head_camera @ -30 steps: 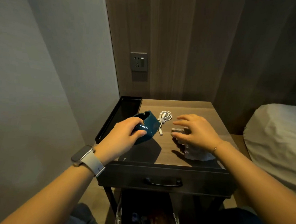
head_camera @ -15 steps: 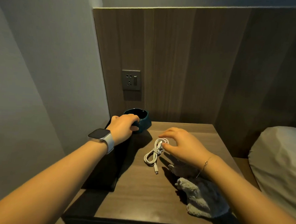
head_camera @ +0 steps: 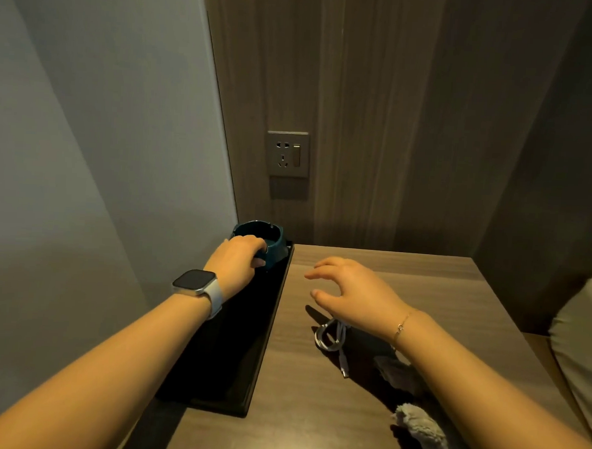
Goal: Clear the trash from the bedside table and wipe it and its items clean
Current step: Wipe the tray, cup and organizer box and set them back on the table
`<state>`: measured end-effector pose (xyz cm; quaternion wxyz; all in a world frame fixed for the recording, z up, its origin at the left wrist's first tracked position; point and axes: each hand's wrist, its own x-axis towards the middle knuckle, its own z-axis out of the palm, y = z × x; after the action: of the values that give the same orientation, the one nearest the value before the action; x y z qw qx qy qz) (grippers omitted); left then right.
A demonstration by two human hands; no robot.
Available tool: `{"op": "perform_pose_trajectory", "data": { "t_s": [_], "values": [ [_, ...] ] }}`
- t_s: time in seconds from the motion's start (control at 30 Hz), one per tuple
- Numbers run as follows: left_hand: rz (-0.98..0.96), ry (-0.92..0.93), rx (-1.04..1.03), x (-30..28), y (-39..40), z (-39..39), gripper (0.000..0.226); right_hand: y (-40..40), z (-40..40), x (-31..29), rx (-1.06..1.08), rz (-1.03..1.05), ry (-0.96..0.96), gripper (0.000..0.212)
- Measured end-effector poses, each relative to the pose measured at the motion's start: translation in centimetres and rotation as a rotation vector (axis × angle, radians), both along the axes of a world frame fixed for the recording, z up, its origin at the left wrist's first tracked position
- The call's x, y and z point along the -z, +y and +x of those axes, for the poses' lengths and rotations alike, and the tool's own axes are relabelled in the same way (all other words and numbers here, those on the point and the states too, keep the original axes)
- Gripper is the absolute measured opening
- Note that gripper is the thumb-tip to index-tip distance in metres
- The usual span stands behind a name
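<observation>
My left hand (head_camera: 238, 259) has its grip curled over the near rim of the ashtray (head_camera: 262, 237), fingers on the rim and thumb against the outer wall. The ashtray is a dark teal, glossy round bowl with thick walls and a notch in its rim. It sits at the far end of the black tray (head_camera: 233, 355), close to the corner where the grey wall meets the wood panel. The tray is long and narrow and lies along the left edge of the bench (head_camera: 421, 286).

My right hand (head_camera: 349, 295) hovers above the bench top, fingers spread and loosely bent, grip apart and holding nothing. Just beneath its heel lies the coiled white cable (head_camera: 331, 337), its plug end pointing toward me. Nearer, partly hidden under my right forearm, is the grey fluffy cloth (head_camera: 421, 433), lying on the bench.

A wall socket (head_camera: 287, 154) is set in the panel above the ashtray. A grey pillow (head_camera: 580, 342) shows at the right edge, beside the bench.
</observation>
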<state>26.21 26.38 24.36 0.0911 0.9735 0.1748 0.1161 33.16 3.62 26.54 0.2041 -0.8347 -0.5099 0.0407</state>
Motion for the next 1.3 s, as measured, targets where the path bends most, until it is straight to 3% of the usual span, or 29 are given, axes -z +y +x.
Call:
{"op": "perform_pose_trajectory", "data": {
  "t_s": [0.3,0.5,0.67,0.93,1.2,1.3],
  "values": [
    [-0.010,-0.019,0.001,0.0,-0.3,0.7,0.025,0.1,0.6,0.7,-0.003,-0.020,-0.011,0.039],
    [-0.055,-0.233,0.073,-1.0,-2.5,0.4,0.021,-0.8,1.5,0.5,0.044,-0.007,-0.043,0.039],
    [-0.036,-0.146,0.195,-2.0,-5.7,3.7,0.025,-3.1,3.1,0.1,0.135,-0.073,-0.066,0.041],
    [-0.052,-0.044,0.209,0.9,-7.7,5.8,0.026,-5.7,4.9,0.8,0.190,-0.089,-0.039,0.041],
    [0.011,-0.038,0.182,1.6,-8.1,6.1,0.037,-6.2,4.8,1.1,0.197,-0.072,-0.004,0.041],
    [-0.040,-0.155,0.138,0.8,-8.7,4.6,0.047,-7.1,4.0,0.2,0.207,-0.043,0.004,0.041]
  ]
}}
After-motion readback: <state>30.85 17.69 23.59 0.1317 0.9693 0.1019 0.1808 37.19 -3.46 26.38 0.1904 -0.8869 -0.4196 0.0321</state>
